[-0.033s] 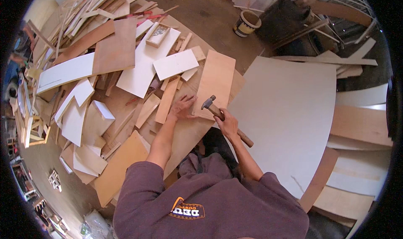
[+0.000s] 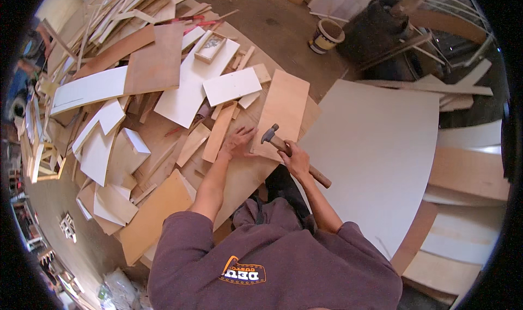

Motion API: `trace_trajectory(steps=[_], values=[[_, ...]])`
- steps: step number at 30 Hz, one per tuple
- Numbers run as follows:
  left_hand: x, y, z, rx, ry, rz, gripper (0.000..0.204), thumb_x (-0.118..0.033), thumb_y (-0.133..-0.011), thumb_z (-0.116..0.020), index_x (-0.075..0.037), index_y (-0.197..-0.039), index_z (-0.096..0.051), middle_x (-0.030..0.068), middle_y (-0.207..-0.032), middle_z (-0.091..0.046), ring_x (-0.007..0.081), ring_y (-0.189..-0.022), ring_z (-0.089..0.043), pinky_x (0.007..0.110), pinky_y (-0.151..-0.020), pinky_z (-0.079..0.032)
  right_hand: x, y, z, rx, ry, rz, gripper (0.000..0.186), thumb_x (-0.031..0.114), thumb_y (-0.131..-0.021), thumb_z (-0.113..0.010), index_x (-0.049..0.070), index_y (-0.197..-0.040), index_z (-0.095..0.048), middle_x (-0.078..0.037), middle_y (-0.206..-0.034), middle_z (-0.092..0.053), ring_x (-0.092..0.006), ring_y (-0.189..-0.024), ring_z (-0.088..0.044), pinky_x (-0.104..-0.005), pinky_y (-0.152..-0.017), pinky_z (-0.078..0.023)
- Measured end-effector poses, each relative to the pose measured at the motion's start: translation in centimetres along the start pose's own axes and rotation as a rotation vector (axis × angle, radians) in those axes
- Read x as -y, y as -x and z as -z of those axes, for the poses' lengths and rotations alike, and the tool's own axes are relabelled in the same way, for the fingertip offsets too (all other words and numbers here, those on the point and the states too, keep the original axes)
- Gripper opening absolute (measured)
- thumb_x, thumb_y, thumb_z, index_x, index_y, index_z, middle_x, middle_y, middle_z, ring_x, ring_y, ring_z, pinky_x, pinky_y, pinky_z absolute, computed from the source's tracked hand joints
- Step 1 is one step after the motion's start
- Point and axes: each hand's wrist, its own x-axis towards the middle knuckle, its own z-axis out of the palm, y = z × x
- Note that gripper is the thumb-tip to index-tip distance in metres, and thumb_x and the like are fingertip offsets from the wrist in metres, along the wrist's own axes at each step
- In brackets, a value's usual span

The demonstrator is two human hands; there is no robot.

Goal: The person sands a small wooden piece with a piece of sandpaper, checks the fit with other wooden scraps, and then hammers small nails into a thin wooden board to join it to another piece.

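Note:
My right hand (image 2: 296,161) is wrapped round the wooden handle of a hammer (image 2: 279,143), its metal head up and to the left over the near end of a light brown wooden panel (image 2: 283,106). Beside that panel's near left edge lies my left hand (image 2: 237,142), fingers spread and nothing visible in them; whether the fingertips press on the edge is hard to tell. Just left of this hand is a narrow wooden strip (image 2: 219,130). A small white board (image 2: 232,87) sits farther off, past the strip.
Offcuts (image 2: 122,13) pile up at the far left of the wooden worktop (image 2: 237,185). A shallow box of small metal pieces (image 2: 210,48) rests on a white board. Right of me stretches a large white sheet (image 2: 376,152). A bucket (image 2: 327,36) stands on the floor beyond.
The scene sits slightly lower in the view, as from a small head movement. Both hands and the hammer keep nearly the same place over the panel.

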Motion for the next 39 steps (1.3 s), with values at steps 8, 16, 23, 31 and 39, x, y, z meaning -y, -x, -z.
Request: trace_trajectory(steps=[8,16,23,31,39], values=[[-1.0,0.6,-0.2,0.04,-0.105,0.169,0.107,-0.062,-0.065,-0.075,-0.006,-0.147,-0.034,0.0163,-0.147,-0.042,0.0316,-0.137,-0.038,0.045,-0.119,-0.02,-2.4,-11.3,-0.2,0.193,0.043,0.415,0.039,0.025,-0.08,-0.075,0.01,-0.114,-0.063,-0.011,-0.1,-0.067,-0.0304,-0.093,-0.064,-0.041,-0.077,-0.051],[-8.3,3.2,-4.1,-0.177,-0.239,0.78,0.087,-0.054,-0.079,-0.068,-0.008,-0.146,-0.037,0.0114,-0.153,-0.034,0.0265,-0.144,-0.027,0.045,-0.118,-0.02,-1.1,-21.3,0.0,0.423,0.019,0.93,0.039,0.018,-0.079,-0.073,0.011,-0.116,-0.064,-0.005,-0.102,-0.065,-0.0242,-0.1,-0.057,-0.0391,-0.09,-0.038],[-16.0,0.0,-4.8,-1.108,0.237,1.423,0.06,-0.045,-0.094,-0.057,0.004,-0.13,-0.053,0.0239,-0.132,-0.055,0.0337,-0.127,-0.05,0.04,-0.109,-0.036,3.8,-24.2,-4.4,0.464,-0.045,1.4,0.04,0.008,-0.078,-0.068,0.011,-0.118,-0.065,-0.003,-0.109,-0.064,-0.0233,-0.108,-0.052,-0.043,-0.1,-0.034],[-18.4,-2.7,-5.6,-1.456,0.605,1.492,0.063,-0.048,-0.102,-0.039,0.008,-0.126,-0.055,0.0244,-0.127,-0.06,0.0328,-0.123,-0.054,0.037,-0.105,-0.039,5.0,-24.1,-6.1,0.439,0.014,1.449,0.037,0.01,-0.079,-0.067,0.014,-0.115,-0.064,-0.008,-0.119,-0.06,-0.0306,-0.12,-0.049,-0.0481,-0.106,-0.032],[-13.8,-6.4,-2.5,-1.086,0.489,1.265,0.058,-0.045,-0.099,-0.048,0.004,-0.129,-0.054,0.0235,-0.133,-0.055,0.0345,-0.128,-0.049,0.04,-0.108,-0.036,-1.2,-27.5,1.6,0.263,0.033,1.049,0.032,0.01,-0.083,-0.066,0.014,-0.115,-0.062,-0.011,-0.124,-0.055,-0.0334,-0.12,-0.047,-0.0497,-0.103,-0.035]])
